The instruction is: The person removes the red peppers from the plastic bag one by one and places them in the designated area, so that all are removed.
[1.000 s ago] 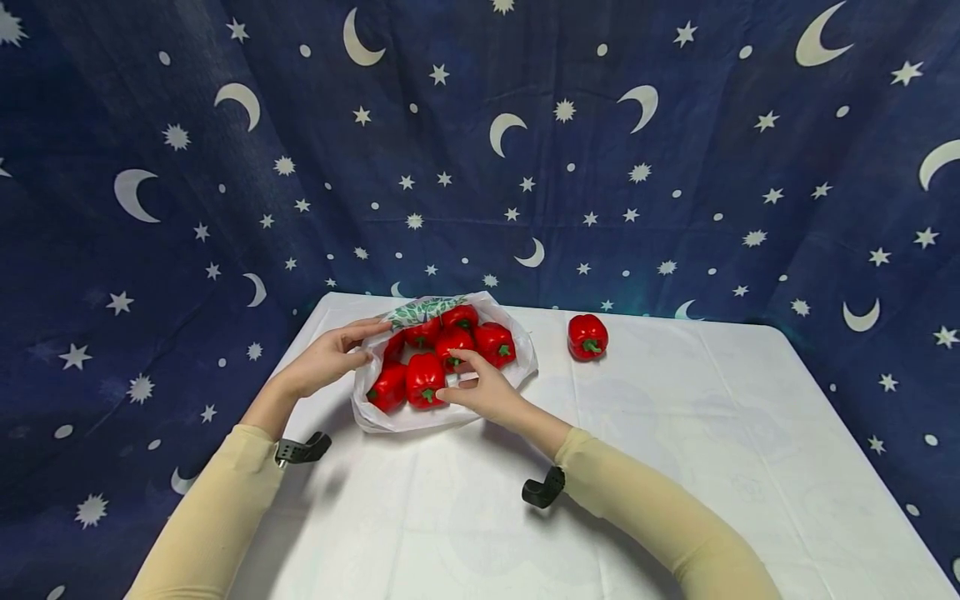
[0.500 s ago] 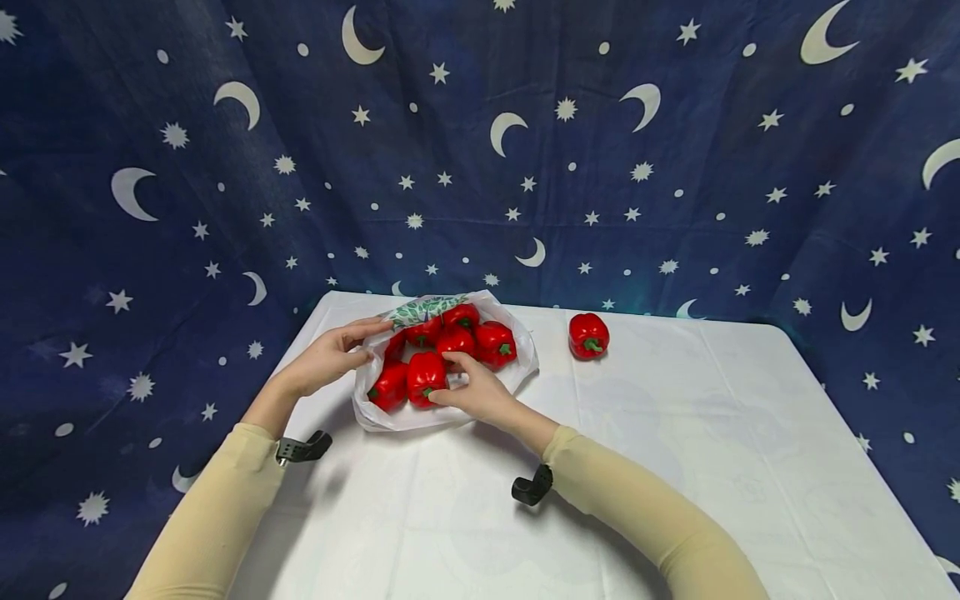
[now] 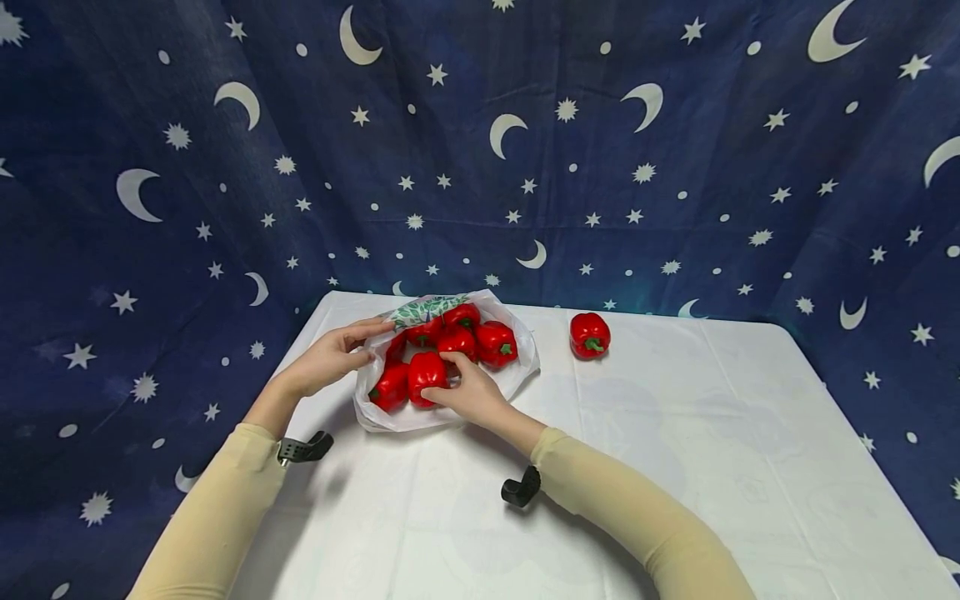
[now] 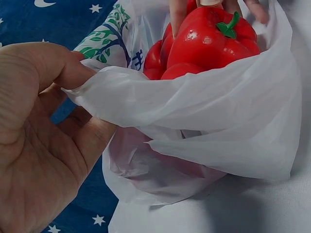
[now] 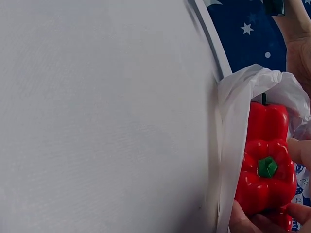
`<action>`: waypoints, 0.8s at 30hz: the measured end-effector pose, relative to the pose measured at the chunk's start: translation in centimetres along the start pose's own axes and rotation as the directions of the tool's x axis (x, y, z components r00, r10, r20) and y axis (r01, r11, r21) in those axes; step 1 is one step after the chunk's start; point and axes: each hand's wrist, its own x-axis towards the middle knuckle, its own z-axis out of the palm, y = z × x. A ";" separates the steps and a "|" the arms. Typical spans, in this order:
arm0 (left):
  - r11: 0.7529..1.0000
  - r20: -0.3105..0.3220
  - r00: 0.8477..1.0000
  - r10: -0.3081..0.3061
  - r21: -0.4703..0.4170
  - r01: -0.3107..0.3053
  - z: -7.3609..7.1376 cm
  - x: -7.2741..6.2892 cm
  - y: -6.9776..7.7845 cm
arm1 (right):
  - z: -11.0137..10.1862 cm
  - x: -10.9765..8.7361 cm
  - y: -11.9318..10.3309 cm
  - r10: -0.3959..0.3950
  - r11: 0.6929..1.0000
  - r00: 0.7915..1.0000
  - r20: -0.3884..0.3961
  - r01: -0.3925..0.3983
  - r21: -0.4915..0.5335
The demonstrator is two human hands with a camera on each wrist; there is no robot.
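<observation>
A white plastic bag with a green leafy print lies on its side on the table, its mouth toward me. Several red bell peppers with green stems are inside. At the bag's left edge, my left hand pinches the plastic between thumb and fingers, as the left wrist view shows. My right hand reaches into the mouth and grips the front bell pepper from its right side. In the right wrist view, fingers and thumb lie on opposite sides of this bell pepper. The bag's back part is hidden.
A single red bell pepper rests on the white-covered table, right of the bag near the back edge. Behind the table hangs a dark blue curtain with moons and stars. Each sleeve carries a black wrist mount.
My right hand has moved slightly left, from beside the front bell pepper to gripping it. The left hand keeps its place on the bag's edge.
</observation>
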 end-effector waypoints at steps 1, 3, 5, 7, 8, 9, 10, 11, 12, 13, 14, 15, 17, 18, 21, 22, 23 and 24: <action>1.000 0.000 1.000 -0.001 0.000 0.001 0.0 0.0 0.0 | 0.0 0.0 -0.1 0.012 1.000 1.000 -0.002 -0.012 0.004; 1.000 0.001 1.000 0.000 -0.004 0.000 0.0 0.0 0.0 | 0.0 0.1 -0.3 0.025 1.000 1.000 -0.008 -0.025 0.003; 1.000 0.002 1.000 0.001 -0.007 -0.001 0.0 0.0 0.1 | 0.0 0.2 -0.4 0.035 0.999 0.999 -0.012 -0.035 -0.017; 1.000 0.003 1.000 0.001 -0.013 -0.001 0.1 0.1 0.1 | 0.0 0.3 -0.5 0.041 0.998 0.999 -0.009 -0.042 -0.049; 1.000 0.003 1.000 0.003 -0.014 -0.003 0.1 0.1 0.0 | 0.0 0.3 -0.5 0.043 0.997 0.999 -0.006 -0.043 -0.068; 1.000 0.003 1.000 0.002 -0.015 -0.002 0.1 0.1 0.1 | 0.0 0.3 -0.6 0.046 0.995 0.999 0.000 -0.046 -0.085; 1.000 0.004 1.000 0.002 -0.016 -0.002 0.1 0.1 0.1 | 0.1 0.4 -0.6 0.052 0.994 0.999 0.009 -0.050 -0.095; 1.000 0.004 1.000 0.002 -0.018 -0.002 0.1 0.1 0.1 | 0.1 0.4 -0.7 0.055 0.993 0.998 0.019 -0.053 -0.105; 1.000 0.005 1.000 0.003 -0.021 -0.003 0.2 0.1 0.1 | 0.1 0.4 -0.7 0.059 0.992 0.998 0.028 -0.055 -0.116; 1.000 0.006 1.000 0.004 -0.022 -0.004 0.2 0.0 0.1 | 0.2 0.5 -0.7 0.062 0.991 0.997 0.035 -0.057 -0.125; 1.000 0.007 1.000 0.004 -0.024 -0.004 0.2 0.0 0.2 | 0.2 0.5 -0.7 0.065 0.989 0.997 0.039 -0.059 -0.133; 1.000 0.008 1.000 0.006 -0.027 -0.005 0.2 0.0 0.2 | 0.3 0.6 -0.7 0.067 0.988 0.997 0.041 -0.061 -0.140; 1.000 0.011 1.000 0.006 -0.031 -0.006 0.3 0.0 0.2 | 0.4 0.7 -0.7 0.070 0.987 0.997 0.040 -0.063 -0.147; 0.999 0.011 1.000 0.007 -0.031 -0.006 0.3 0.0 0.2 | 0.4 0.7 -0.7 0.071 0.987 0.997 0.038 -0.064 -0.144; 0.999 0.010 1.000 0.007 -0.032 -0.006 0.2 0.0 0.2 | 0.4 0.8 -0.7 0.068 0.989 0.997 0.036 -0.062 -0.131; 0.999 0.010 1.000 0.006 -0.034 -0.005 0.2 0.1 0.2 | 0.4 0.8 -0.7 0.067 0.990 0.997 0.039 -0.062 -0.125; 0.999 0.010 1.000 0.006 -0.036 -0.005 0.2 0.1 0.2 | 0.3 0.7 -0.7 0.066 0.992 0.997 0.044 -0.061 -0.115; 0.999 0.011 1.000 0.005 -0.037 -0.005 0.2 0.1 0.2 | 0.2 0.7 -0.6 0.067 0.993 0.997 0.050 -0.061 -0.103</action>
